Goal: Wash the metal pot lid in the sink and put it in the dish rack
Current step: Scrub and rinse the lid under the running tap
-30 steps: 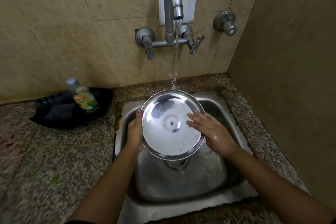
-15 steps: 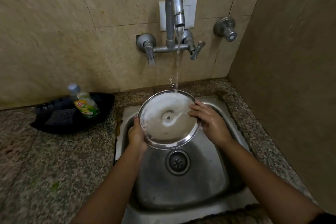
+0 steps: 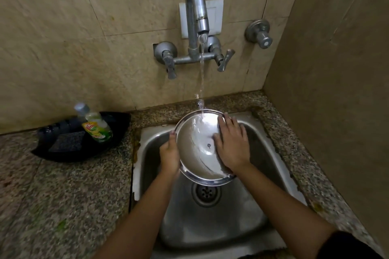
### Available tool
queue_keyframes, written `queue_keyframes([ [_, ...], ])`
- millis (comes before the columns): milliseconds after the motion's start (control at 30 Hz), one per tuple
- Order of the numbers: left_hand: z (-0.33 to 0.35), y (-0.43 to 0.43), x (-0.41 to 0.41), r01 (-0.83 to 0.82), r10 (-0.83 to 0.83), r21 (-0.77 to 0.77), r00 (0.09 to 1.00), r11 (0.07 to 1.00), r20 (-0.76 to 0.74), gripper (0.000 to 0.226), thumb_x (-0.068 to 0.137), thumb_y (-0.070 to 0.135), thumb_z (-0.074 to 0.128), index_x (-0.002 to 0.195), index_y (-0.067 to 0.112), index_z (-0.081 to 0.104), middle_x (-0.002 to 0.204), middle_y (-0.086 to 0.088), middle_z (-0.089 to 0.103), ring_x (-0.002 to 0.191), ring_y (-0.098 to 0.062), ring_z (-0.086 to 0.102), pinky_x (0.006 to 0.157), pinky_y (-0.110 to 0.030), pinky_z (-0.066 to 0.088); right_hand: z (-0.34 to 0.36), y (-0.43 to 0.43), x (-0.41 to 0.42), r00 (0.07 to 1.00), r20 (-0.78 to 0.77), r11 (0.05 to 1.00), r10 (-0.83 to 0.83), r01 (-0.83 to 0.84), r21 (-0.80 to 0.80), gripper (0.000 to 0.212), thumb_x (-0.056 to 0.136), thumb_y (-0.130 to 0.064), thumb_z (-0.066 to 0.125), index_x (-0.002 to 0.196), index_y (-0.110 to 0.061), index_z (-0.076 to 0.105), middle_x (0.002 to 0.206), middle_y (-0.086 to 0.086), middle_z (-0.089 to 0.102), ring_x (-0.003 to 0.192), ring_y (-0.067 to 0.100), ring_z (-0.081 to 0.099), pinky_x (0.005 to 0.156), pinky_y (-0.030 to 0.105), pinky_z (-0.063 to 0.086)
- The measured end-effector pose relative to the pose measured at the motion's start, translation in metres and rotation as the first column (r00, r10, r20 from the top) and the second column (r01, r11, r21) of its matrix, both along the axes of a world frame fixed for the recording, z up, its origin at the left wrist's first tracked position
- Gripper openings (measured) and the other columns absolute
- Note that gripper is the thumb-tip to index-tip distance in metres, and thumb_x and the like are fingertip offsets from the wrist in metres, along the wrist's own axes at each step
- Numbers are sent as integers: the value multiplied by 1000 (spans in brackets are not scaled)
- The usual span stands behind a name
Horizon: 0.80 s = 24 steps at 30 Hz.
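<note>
The round metal pot lid [image 3: 196, 153] is tilted over the steel sink [image 3: 210, 223], its underside facing me, with a small rivet at its middle. Water from the tap [image 3: 196, 17] runs onto its upper part. My left hand [image 3: 170, 154] grips the lid's left rim, thumb along the edge. My right hand [image 3: 231, 143] lies flat on the lid's right half, fingers spread and straight, rubbing the surface. The dish rack is not in sight.
A black tray [image 3: 69, 151] on the granite counter at the left holds a green dish soap bottle [image 3: 95, 125] and a dark scrub pad [image 3: 65, 143]. The sink drain [image 3: 206, 192] lies below the lid. A tiled wall stands close on the right.
The lid has moved up under the water stream. My right hand has slid from the lid's right edge further onto its surface, fingers now near the top rim.
</note>
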<state>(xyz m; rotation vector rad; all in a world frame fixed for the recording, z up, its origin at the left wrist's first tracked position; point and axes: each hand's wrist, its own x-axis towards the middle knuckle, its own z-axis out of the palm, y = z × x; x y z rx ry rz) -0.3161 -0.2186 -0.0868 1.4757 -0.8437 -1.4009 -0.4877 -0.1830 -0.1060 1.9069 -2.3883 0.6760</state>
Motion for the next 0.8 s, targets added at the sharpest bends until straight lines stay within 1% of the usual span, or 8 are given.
queue_keyframes([
  [133,9,-4,-23,13,-10,60,999,998,-49,47,94,48,46,76,11,70,87,-16,74,87,-33,71,88,-45,55,23,-34,34,980,-2,972,199,-197,131,70,95,-47,18,153,-10,5,162,8,3,149,21,0,121,44,6],
  [267,15,-21,-24,-69,75,61,992,996,-100,45,94,48,45,78,13,68,82,-10,72,86,-28,70,90,-41,54,28,-1,37,799,-52,783,599,-572,245,60,100,-42,19,153,-20,6,162,-3,2,149,11,-1,119,34,2],
  [433,13,-22,0,3,-3,-13,1000,1000,3,46,91,49,52,67,12,64,70,-8,68,69,-25,65,74,-39,53,12,19,-33,933,-184,935,309,-263,236,67,96,-51,18,153,-20,2,160,-2,-6,149,17,-5,121,44,9],
  [500,16,-14,2,86,-85,-35,996,996,12,37,84,43,65,67,11,65,70,-10,68,64,-23,63,68,-37,53,15,0,-35,968,-188,976,167,-135,170,64,98,-46,25,153,-16,10,161,9,10,148,27,9,120,45,13],
  [567,20,-6,2,163,-167,-73,985,984,-48,24,81,30,73,79,6,71,81,-16,73,71,-26,67,72,-40,56,28,-27,-16,992,-106,997,65,-61,40,54,98,-39,34,144,-11,36,141,22,45,131,38,41,110,46,30],
  [633,26,-5,3,242,-252,-122,965,962,-73,16,82,19,71,88,4,72,86,-15,74,76,-26,69,72,-37,56,50,-52,9,989,-49,984,138,-142,-106,43,95,-37,33,112,-9,61,102,17,63,96,37,59,84,43,45],
  [700,30,-8,4,327,-331,-196,944,925,13,7,83,15,69,85,10,74,79,-3,76,72,-16,68,69,-30,54,66,-66,29,918,-143,896,370,-393,-208,35,93,-32,37,81,-10,61,77,11,63,74,32,61,65,37,46],
  [800,34,-14,9,315,-294,-242,948,918,119,7,84,16,69,77,15,72,68,4,72,65,-10,63,66,-28,50,80,-78,28,831,-196,825,521,-549,-131,39,94,-37,37,73,-14,61,71,6,66,65,28,63,51,31,43],
])
